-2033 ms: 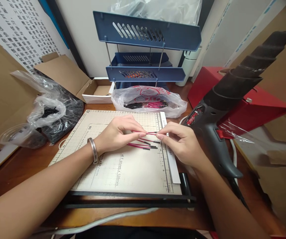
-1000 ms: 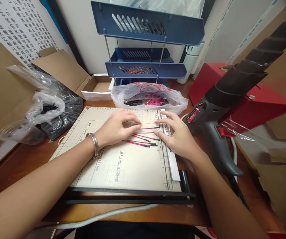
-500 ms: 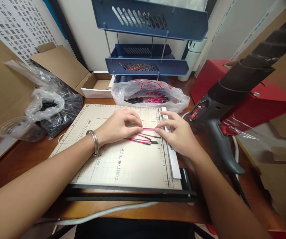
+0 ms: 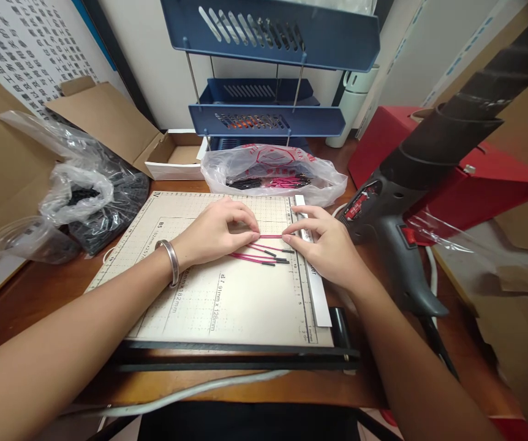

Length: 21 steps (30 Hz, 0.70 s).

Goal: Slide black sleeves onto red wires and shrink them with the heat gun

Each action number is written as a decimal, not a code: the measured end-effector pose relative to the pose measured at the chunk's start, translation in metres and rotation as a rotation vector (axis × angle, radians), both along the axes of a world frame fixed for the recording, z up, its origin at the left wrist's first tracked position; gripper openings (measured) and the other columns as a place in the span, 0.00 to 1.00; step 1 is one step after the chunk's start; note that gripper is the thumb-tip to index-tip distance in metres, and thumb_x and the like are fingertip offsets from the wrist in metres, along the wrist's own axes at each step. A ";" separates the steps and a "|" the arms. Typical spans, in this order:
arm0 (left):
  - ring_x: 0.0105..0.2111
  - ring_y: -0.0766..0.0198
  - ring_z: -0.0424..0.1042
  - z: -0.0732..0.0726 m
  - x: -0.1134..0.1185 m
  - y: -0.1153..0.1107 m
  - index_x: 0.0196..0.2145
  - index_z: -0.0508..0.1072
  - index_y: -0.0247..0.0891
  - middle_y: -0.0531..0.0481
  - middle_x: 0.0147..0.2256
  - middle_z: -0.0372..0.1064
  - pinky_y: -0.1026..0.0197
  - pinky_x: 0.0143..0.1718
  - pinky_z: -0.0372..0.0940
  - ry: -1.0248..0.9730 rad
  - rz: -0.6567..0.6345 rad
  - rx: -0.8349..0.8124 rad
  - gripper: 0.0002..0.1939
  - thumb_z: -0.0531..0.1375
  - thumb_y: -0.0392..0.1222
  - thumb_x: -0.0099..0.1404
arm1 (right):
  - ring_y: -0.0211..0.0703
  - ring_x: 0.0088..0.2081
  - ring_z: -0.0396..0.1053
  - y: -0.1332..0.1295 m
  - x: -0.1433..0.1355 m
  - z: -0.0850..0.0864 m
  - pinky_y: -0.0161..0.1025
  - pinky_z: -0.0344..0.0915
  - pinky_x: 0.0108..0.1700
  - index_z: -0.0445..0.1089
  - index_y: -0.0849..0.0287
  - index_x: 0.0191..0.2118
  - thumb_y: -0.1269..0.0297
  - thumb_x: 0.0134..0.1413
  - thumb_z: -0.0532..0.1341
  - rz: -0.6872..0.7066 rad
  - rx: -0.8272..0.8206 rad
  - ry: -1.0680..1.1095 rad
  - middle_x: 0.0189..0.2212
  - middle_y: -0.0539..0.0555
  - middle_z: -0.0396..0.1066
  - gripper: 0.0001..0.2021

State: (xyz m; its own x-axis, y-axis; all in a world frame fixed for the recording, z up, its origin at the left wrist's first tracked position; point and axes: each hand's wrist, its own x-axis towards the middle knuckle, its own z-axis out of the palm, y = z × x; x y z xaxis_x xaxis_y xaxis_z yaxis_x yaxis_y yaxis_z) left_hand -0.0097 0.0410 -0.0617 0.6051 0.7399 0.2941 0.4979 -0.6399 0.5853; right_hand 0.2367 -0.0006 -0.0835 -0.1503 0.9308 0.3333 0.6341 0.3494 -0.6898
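A red wire point(image 4: 271, 236) is stretched between my two hands above a cream paper trimmer board point(image 4: 255, 306). My left hand point(image 4: 220, 229) pinches its left end between thumb and fingertips. At the wire's right end, my right hand point(image 4: 321, 242) has thumb and forefinger closed, the other fingers spread over the trimmer's white strip point(image 4: 323, 306). Several red wires with black ends point(image 4: 259, 258) lie on the board just below, their left parts hidden by my left hand.
Behind the board sits a plastic bag point(image 4: 273, 168) of red and black wires, under a blue rack point(image 4: 268, 119). A heat gun point(image 4: 402, 245) stands at the right by a red box point(image 4: 489, 177). Bagged black pieces point(image 4: 103, 214) and an open carton point(image 4: 176, 162) are at the left.
The view has shifted slightly, moving everything a little leftward. Both hands keep nearly the same pose with the wire between them.
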 end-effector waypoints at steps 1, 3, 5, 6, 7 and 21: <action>0.41 0.57 0.76 0.000 0.000 0.000 0.33 0.83 0.42 0.50 0.39 0.82 0.51 0.50 0.64 0.001 0.003 -0.001 0.07 0.66 0.43 0.67 | 0.59 0.61 0.74 0.000 0.000 0.000 0.59 0.68 0.63 0.84 0.51 0.34 0.67 0.57 0.70 0.001 0.003 0.001 0.59 0.58 0.76 0.05; 0.41 0.57 0.76 0.000 -0.001 0.000 0.33 0.83 0.41 0.49 0.39 0.82 0.50 0.50 0.65 0.004 0.006 -0.007 0.08 0.66 0.44 0.68 | 0.59 0.61 0.74 0.001 0.001 -0.001 0.58 0.68 0.63 0.84 0.50 0.35 0.67 0.57 0.70 0.005 -0.006 0.006 0.59 0.57 0.76 0.04; 0.41 0.57 0.76 0.000 -0.001 0.001 0.34 0.83 0.41 0.49 0.40 0.82 0.50 0.50 0.65 0.007 0.002 -0.011 0.08 0.65 0.45 0.68 | 0.58 0.61 0.74 0.001 0.001 -0.002 0.58 0.68 0.63 0.84 0.51 0.35 0.66 0.58 0.70 0.012 -0.014 0.008 0.59 0.58 0.76 0.04; 0.41 0.57 0.76 0.000 -0.002 0.001 0.34 0.83 0.41 0.49 0.40 0.82 0.50 0.50 0.65 0.007 -0.004 -0.010 0.08 0.65 0.46 0.68 | 0.59 0.61 0.74 0.001 0.001 -0.002 0.58 0.68 0.63 0.84 0.51 0.35 0.66 0.58 0.70 0.015 -0.010 0.010 0.59 0.58 0.76 0.04; 0.41 0.57 0.76 0.001 -0.002 0.001 0.34 0.83 0.41 0.49 0.40 0.82 0.50 0.50 0.64 0.004 -0.009 -0.007 0.08 0.65 0.46 0.68 | 0.59 0.61 0.74 0.000 0.001 -0.001 0.59 0.68 0.63 0.84 0.51 0.35 0.65 0.58 0.69 0.014 -0.002 0.014 0.59 0.58 0.76 0.04; 0.40 0.56 0.73 -0.001 -0.004 0.001 0.34 0.81 0.39 0.48 0.38 0.82 0.52 0.47 0.64 -0.042 0.150 0.048 0.13 0.61 0.47 0.72 | 0.63 0.67 0.69 -0.014 0.010 0.011 0.63 0.67 0.66 0.82 0.53 0.33 0.69 0.57 0.69 0.182 0.035 -0.120 0.71 0.58 0.64 0.05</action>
State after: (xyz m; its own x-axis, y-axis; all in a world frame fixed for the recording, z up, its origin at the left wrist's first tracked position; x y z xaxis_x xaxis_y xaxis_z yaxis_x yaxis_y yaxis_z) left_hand -0.0139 0.0424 -0.0626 0.4750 0.8056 0.3541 0.5663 -0.5879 0.5777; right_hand 0.2464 -0.0146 -0.0724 -0.3555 0.8727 0.3347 0.6349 0.4883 -0.5987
